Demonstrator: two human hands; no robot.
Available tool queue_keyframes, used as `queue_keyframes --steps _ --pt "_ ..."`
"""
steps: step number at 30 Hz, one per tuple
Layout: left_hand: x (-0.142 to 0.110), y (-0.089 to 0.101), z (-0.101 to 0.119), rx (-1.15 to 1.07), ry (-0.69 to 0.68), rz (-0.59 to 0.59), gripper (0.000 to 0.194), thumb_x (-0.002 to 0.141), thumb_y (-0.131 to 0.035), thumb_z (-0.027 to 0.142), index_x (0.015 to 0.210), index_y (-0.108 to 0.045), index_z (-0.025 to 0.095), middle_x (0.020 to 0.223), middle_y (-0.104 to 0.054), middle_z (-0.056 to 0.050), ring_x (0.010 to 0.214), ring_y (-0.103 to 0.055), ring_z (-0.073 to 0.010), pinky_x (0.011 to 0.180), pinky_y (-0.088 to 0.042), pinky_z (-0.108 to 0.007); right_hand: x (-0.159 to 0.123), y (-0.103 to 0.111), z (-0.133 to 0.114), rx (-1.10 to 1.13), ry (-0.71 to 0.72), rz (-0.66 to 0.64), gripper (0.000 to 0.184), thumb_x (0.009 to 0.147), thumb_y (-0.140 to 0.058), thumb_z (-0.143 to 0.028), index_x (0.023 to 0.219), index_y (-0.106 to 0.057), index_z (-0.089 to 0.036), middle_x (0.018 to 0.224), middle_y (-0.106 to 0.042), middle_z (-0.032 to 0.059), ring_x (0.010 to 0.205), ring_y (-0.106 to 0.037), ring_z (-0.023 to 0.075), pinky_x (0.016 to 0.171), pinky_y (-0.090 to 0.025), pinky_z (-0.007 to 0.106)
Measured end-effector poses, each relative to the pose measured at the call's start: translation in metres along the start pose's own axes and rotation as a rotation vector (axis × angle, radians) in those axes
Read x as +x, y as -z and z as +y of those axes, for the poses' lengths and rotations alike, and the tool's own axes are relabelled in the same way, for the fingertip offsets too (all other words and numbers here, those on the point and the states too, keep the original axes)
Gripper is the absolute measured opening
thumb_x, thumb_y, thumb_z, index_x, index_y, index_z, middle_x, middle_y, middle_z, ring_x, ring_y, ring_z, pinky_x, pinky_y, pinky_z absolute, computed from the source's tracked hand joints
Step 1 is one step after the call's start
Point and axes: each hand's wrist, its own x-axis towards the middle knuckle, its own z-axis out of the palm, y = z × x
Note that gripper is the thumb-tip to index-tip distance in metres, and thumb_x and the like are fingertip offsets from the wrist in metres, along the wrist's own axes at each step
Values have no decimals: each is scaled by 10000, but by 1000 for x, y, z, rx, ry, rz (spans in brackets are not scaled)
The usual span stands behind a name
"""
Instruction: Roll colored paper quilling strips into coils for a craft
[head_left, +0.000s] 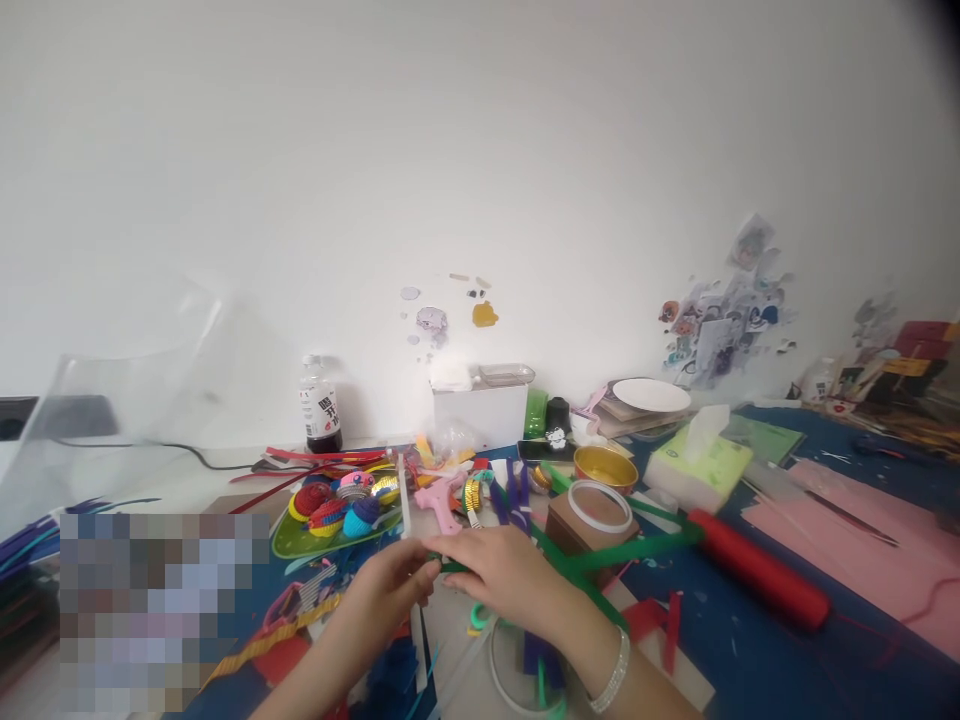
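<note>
My left hand and my right hand meet low in the middle of the picture, over a cluttered craft table. Both are closed in a pinch on a green paper strip, which runs from my fingers to the right across a brown box. A bracelet sits on my right wrist. A pink glue gun lies just behind my fingers.
A green tray of colourful paper cupcakes stands at the left. Nearby are a drink bottle, a white box, a gold bowl, a tissue pack, a red roll and pink sheets.
</note>
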Motion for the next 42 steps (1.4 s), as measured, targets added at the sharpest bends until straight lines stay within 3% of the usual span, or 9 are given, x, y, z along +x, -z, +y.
queue_keyframes --steps 4,10,15,21,28,33,38,42 --pt "0 4 1 24 38 -121 354 677 -540 512 704 -570 161 563 -531 20 559 -515 -162 535 -409 -253 0 -4 6 -106 67 -30 300 868 -494 -294 1166 -520 -280 950 -670 22 855 -613 172 687 -422 229" --pt "0 3 -1 -69 52 -211 386 667 -571 545 695 -588 160 599 -559 15 596 -539 -158 568 -427 -247 1 -4 7 -47 51 19 174 837 -545 -301 992 -599 -245 888 -679 2 815 -614 149 675 -396 208" --pt "-1 -4 2 -256 55 -152 397 685 -569 548 713 -613 154 653 -594 -1 635 -554 -151 661 -447 -265 1 -9 6 -49 -47 106 143 792 -591 -320 882 -616 -211 766 -676 5 706 -617 156 597 -383 210" --pt "-1 1 0 -169 81 -148 397 633 -618 545 676 -608 150 555 -594 13 548 -538 -144 554 -417 -244 -1 -8 7 29 86 71 260 854 -514 -291 1110 -557 -279 965 -672 -8 843 -608 138 700 -397 205" --pt "5 -2 -11 -210 93 -155 422 590 -659 540 697 -625 134 525 -572 22 520 -528 -133 539 -414 -242 0 -11 5 24 87 162 132 806 -567 -270 907 -621 -204 793 -638 2 707 -571 126 595 -371 196" --pt "0 -5 -3 -185 103 -138 427 626 -621 558 706 -636 138 574 -591 11 546 -559 -140 550 -433 -241 1 -13 4 -37 38 166 104 768 -590 -265 842 -588 -193 767 -627 -2 697 -559 139 590 -351 215" --pt "-4 -8 5 -339 154 -164 399 548 -713 509 683 -646 140 659 -624 -4 648 -590 -164 664 -497 -288 1 -17 5 -28 21 172 89 750 -585 -201 838 -581 -196 760 -629 -6 693 -564 140 577 -343 213" --pt "-4 -12 3 -430 144 -107 398 576 -699 514 711 -650 143 682 -628 -7 692 -586 -165 714 -507 -305 1 -20 4 -52 -32 208 103 726 -618 -253 788 -568 -187 738 -628 1 658 -557 148 560 -339 219"
